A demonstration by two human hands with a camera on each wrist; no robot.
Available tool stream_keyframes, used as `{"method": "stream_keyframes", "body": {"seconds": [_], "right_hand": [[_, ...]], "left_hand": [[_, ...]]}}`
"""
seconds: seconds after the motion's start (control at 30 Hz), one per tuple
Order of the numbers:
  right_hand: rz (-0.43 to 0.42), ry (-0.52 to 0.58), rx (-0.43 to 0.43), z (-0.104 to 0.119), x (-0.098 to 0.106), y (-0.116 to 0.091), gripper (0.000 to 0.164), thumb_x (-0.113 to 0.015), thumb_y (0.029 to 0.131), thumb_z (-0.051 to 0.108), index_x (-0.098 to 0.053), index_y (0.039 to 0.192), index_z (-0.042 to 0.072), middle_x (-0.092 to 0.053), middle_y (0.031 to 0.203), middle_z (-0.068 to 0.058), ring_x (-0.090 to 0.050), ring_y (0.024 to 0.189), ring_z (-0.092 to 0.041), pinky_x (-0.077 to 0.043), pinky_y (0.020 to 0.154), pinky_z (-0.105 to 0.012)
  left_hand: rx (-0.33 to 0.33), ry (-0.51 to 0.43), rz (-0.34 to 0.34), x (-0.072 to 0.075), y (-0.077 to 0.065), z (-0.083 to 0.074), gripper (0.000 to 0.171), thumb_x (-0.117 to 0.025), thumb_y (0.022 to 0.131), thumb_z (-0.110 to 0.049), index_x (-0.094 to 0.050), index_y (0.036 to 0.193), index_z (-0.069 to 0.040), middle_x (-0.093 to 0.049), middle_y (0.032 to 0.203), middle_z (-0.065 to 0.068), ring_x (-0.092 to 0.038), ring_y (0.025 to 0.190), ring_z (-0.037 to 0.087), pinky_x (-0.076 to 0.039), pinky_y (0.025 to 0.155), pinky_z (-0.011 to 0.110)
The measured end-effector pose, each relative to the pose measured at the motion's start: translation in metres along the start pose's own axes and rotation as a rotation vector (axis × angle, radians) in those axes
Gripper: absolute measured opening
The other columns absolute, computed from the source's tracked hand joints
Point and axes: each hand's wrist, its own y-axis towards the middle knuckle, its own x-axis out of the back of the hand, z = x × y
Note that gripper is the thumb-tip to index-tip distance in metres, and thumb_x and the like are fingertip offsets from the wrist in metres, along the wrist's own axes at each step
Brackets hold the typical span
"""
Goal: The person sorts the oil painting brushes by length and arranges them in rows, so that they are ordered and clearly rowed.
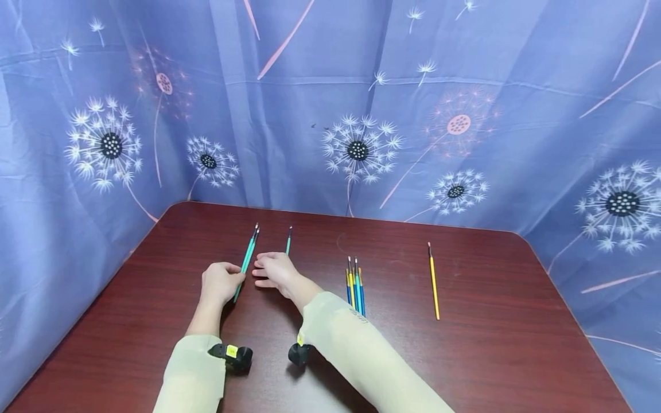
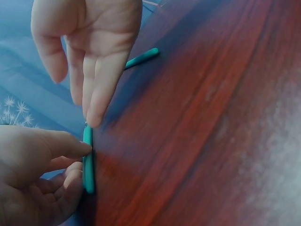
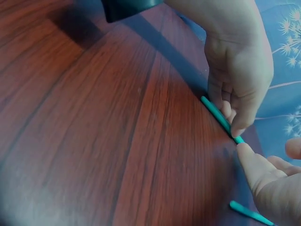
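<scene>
My left hand (image 1: 221,282) pinches two teal paintbrushes (image 1: 248,256) between thumb and fingers, on the left part of the table. They lie side by side, bristles toward the back edge. My right hand (image 1: 280,273) is just to their right, fingers extended toward them. In the right wrist view, a fingertip of the right hand (image 3: 277,186) is at the held brushes (image 3: 217,114); contact cannot be made out for certain. Another teal paintbrush (image 1: 288,241) lies behind the right hand, partly hidden; its handle end (image 2: 143,58) shows in the left wrist view.
A bunch of blue, yellow and teal paintbrushes (image 1: 355,287) lies at mid-table, partly behind the right sleeve (image 1: 361,350). One yellow paintbrush (image 1: 434,287) lies apart to the right. A blue dandelion-print curtain (image 1: 289,132) hangs behind the reddish-brown table (image 1: 496,344).
</scene>
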Motion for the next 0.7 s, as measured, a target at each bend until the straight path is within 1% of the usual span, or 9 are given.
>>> {"method": "stream_keyframes", "body": {"seconds": [0.1, 0.23, 0.4, 0.57, 0.7], "right_hand": [[0.001, -0.014, 0.004, 0.001, 0.009, -0.005, 0.036, -0.047, 0.095, 0.011, -0.054, 0.128, -0.002, -0.061, 0.124, -0.019, -0.065, 0.106, -0.027, -0.057, 0.076, -0.034], [0.019, -0.049, 0.018, 0.004, 0.02, -0.013, 0.036, -0.046, 0.097, 0.013, -0.052, 0.129, -0.003, -0.06, 0.125, -0.02, -0.064, 0.108, -0.028, -0.057, 0.077, -0.033], [0.035, -0.121, 0.048, 0.006, 0.035, -0.024, 0.036, -0.046, 0.097, 0.013, -0.053, 0.128, -0.003, -0.062, 0.122, -0.02, -0.067, 0.102, -0.026, -0.057, 0.077, -0.033], [0.046, -0.166, 0.079, 0.007, 0.047, -0.032, 0.034, -0.048, 0.096, 0.013, -0.057, 0.123, -0.005, -0.065, 0.115, -0.023, -0.068, 0.098, -0.03, -0.056, 0.08, -0.04], [0.05, -0.202, 0.097, 0.006, 0.058, -0.041, 0.032, -0.05, 0.095, 0.014, -0.059, 0.12, -0.005, -0.067, 0.11, -0.024, -0.068, 0.096, -0.033, -0.056, 0.081, -0.043]], "left_hand": [[-0.006, 0.007, -0.012, -0.002, 0.0, 0.0, 0.026, -0.063, 0.083, -0.019, -0.072, 0.097, 0.001, -0.07, 0.098, 0.019, -0.056, 0.103, 0.04, -0.045, 0.089, 0.048], [-0.005, 0.01, -0.033, -0.003, 0.001, 0.0, 0.025, -0.063, 0.083, -0.02, -0.072, 0.094, 0.001, -0.07, 0.094, 0.019, -0.056, 0.102, 0.041, -0.044, 0.089, 0.048], [0.009, 0.004, -0.04, -0.004, 0.0, -0.001, 0.025, -0.064, 0.084, -0.02, -0.072, 0.093, 0.001, -0.07, 0.091, 0.019, -0.056, 0.1, 0.039, -0.044, 0.087, 0.049], [-0.004, 0.008, -0.062, -0.005, -0.001, -0.001, 0.025, -0.064, 0.084, -0.021, -0.072, 0.091, 0.002, -0.07, 0.089, 0.019, -0.056, 0.099, 0.04, -0.043, 0.089, 0.049], [0.003, 0.007, -0.064, -0.006, -0.001, -0.002, 0.025, -0.064, 0.085, -0.021, -0.071, 0.09, 0.002, -0.07, 0.086, 0.018, -0.056, 0.097, 0.039, -0.043, 0.087, 0.048]]}}
